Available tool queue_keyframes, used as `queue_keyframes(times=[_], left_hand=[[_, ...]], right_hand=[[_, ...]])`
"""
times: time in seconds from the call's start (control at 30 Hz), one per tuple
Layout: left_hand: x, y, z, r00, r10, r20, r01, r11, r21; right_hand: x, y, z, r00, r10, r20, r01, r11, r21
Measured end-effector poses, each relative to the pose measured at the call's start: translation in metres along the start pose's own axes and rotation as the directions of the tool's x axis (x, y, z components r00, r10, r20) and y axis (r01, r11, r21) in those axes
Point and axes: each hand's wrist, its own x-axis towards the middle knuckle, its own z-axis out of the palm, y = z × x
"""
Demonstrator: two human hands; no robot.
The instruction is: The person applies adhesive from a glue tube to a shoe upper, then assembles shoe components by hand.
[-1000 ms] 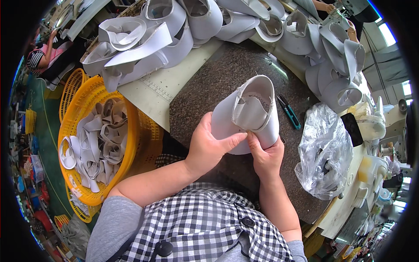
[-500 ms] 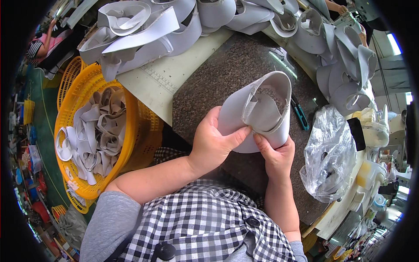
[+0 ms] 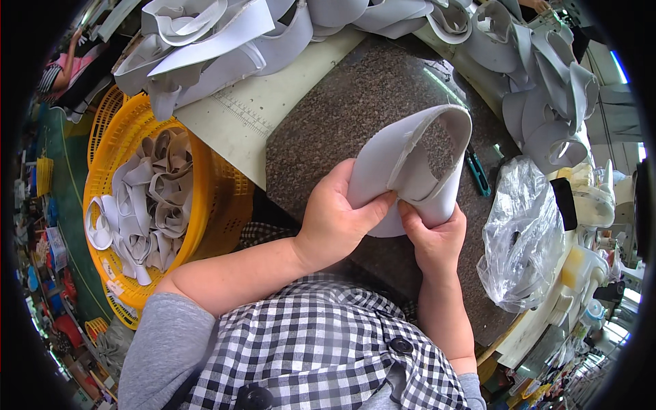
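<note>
Together, the left hand and right hand grip a white tube by its near rim, above the tabletop, toward its near edge; it looks light and bendy, best held there.

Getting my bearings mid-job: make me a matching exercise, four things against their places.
1. White curved piece
2. Yellow basket
3. Teal cutter
4. Clear plastic bag

A. Beside the flat black object
B. On the left, holding pale pieces
C. In the left hand and right hand
D. Lying between 1 and 4

Pairs: 1-C; 2-B; 3-D; 4-A
</note>
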Motion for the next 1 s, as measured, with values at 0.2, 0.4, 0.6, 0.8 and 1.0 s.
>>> queue_keyframes(times=[0.2, 0.4, 0.6, 0.8, 1.0], left_hand=[[0.0, 0.0, 0.003, 1.0, 0.024, -0.016, -0.024, 0.999, 0.039], [-0.005, 0.0, 0.002, 0.999, 0.037, 0.001, -0.037, 0.999, 0.022], [-0.007, -0.002, 0.002, 0.999, 0.045, 0.0, -0.045, 0.999, 0.023], [-0.005, 0.008, -0.003, 0.999, -0.02, 0.049, 0.021, 1.0, -0.009], [-0.003, 0.008, -0.003, 0.998, -0.006, 0.056, 0.004, 0.999, 0.049]], right_hand=[[0.003, 0.003, -0.001, 0.999, -0.05, 0.002, 0.049, 0.997, 0.057], [-0.001, 0.001, -0.006, 0.999, -0.031, 0.033, 0.027, 0.992, 0.126], [-0.002, -0.002, -0.01, 0.997, -0.028, 0.076, 0.023, 0.997, 0.074], [-0.001, -0.003, -0.008, 0.992, -0.088, 0.092, 0.081, 0.994, 0.068], [0.001, -0.002, -0.002, 0.997, -0.067, 0.03, 0.068, 0.997, -0.024]])
